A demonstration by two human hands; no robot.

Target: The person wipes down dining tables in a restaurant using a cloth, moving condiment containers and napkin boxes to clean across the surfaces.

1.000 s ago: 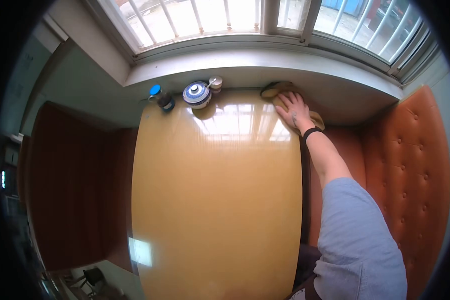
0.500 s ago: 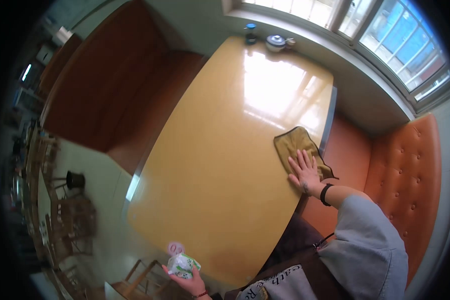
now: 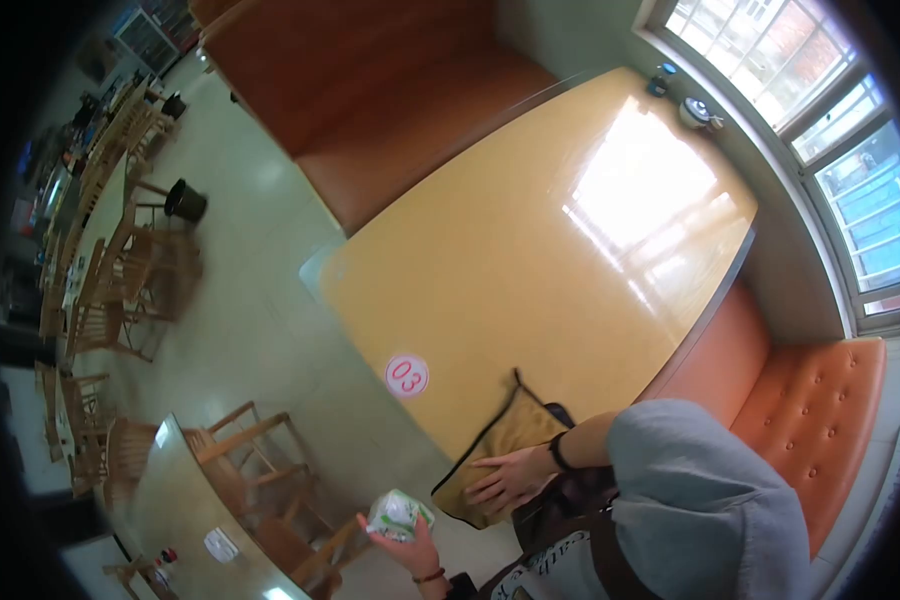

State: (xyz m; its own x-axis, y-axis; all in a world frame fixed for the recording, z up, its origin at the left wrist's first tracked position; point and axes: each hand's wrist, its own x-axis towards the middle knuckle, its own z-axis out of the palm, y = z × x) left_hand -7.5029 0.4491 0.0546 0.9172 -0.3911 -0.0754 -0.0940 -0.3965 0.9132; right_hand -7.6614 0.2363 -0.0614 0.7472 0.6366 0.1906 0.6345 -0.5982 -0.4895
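Observation:
My left hand is closed around a white and green plastic-wrapped pack of tissues, held off the near corner of the table. My right hand lies flat on a brown cloth with dark edging, fingers stretched out over it. Part of the cloth rests on the yellow tabletop at its near end, and its lower corner reaches past the edge. A round pink-and-white "03" sticker is on the tabletop, left of the cloth.
A blue-capped bottle and a lidded pot stand at the far end by the window. Orange benches flank the table. At lower left are another table and wooden chairs; a black bin stands on the floor.
My right hand has drawn the cloth from the table's right side to its near end. My left hand still holds the pack, now clear of the sticker. The view has turned.

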